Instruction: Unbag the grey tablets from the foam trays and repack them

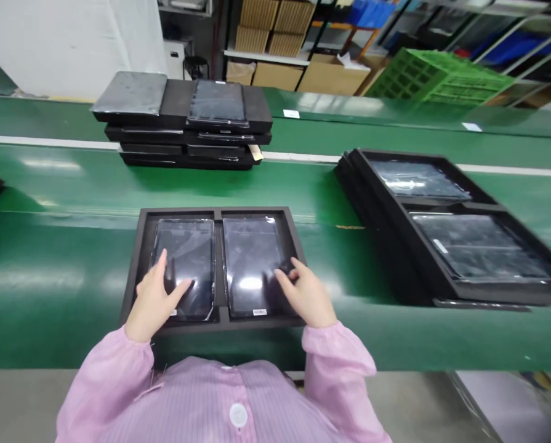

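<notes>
A black two-pocket tray (217, 215) lies on the green belt right in front of me. Each pocket holds a dark tablet in a shiny bag: the left tablet (188, 252) and the right tablet (252, 258). My left hand (155, 298) rests open on the lower left part of the left tablet, fingers spread. My right hand (305, 295) touches the lower right edge of the right tablet with its fingertips. Neither hand grips anything. Pink sleeves cover both wrists.
A stack of black trays (183, 132) with bagged tablets stands at the far side of the belt. Another stack of trays (446, 227) lies to the right. Cardboard boxes (275, 55) and a green crate (434, 77) are behind the line.
</notes>
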A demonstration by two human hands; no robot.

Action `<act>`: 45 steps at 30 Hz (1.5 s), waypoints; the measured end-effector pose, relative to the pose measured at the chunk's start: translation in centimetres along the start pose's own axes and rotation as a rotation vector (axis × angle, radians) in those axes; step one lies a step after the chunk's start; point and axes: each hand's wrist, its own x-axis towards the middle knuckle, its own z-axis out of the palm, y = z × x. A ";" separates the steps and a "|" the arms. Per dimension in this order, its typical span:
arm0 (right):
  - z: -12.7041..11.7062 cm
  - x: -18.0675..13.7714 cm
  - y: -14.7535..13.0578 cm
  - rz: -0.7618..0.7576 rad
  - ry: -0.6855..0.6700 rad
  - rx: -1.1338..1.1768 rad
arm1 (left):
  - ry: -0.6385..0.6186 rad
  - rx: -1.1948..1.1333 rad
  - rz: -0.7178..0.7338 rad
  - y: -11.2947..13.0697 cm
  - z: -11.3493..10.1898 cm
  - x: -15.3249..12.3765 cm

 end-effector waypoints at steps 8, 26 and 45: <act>1.6 0.3 -0.4 0.048 0.001 -0.059 | 0.149 0.415 0.067 -0.8 1.8 0.0; -3.6 0.7 -3.9 -0.096 -0.155 0.794 | -0.304 -1.104 -0.466 -2.3 -0.9 2.9; 5.7 1.0 -11.7 -0.398 -0.230 0.549 | -0.077 -1.146 -0.262 -0.6 -0.7 0.9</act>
